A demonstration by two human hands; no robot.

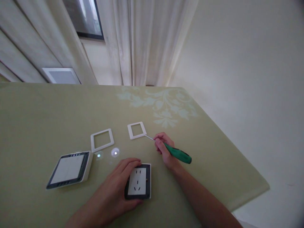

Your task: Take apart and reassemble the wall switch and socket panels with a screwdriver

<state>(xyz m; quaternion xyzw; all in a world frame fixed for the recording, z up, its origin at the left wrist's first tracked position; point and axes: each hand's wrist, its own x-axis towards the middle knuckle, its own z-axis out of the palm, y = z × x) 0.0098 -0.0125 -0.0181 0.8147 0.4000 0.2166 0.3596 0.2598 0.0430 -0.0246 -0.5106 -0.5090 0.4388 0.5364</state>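
My left hand (118, 186) grips a wall socket (139, 181) by its left side, thumb below and fingers over the top edge. The socket has a white face with slots and a dark surround. In my right hand (165, 147) is a screwdriver (178, 154) with a green handle, held near its shaft. Its thin metal shaft points up and left, and the tip meets or overlaps the lower right corner of a white square frame (137, 130); I cannot tell if they touch. My right hand's fingers are closed around the tool.
To the left lies a wall switch (67, 169) with a white panel, dark border and white box. Another white frame (102, 140) lies just behind it. The green tablecloth (59, 110) ends at the right near a white wall (256, 82). Curtains (147, 41) hang behind the table.
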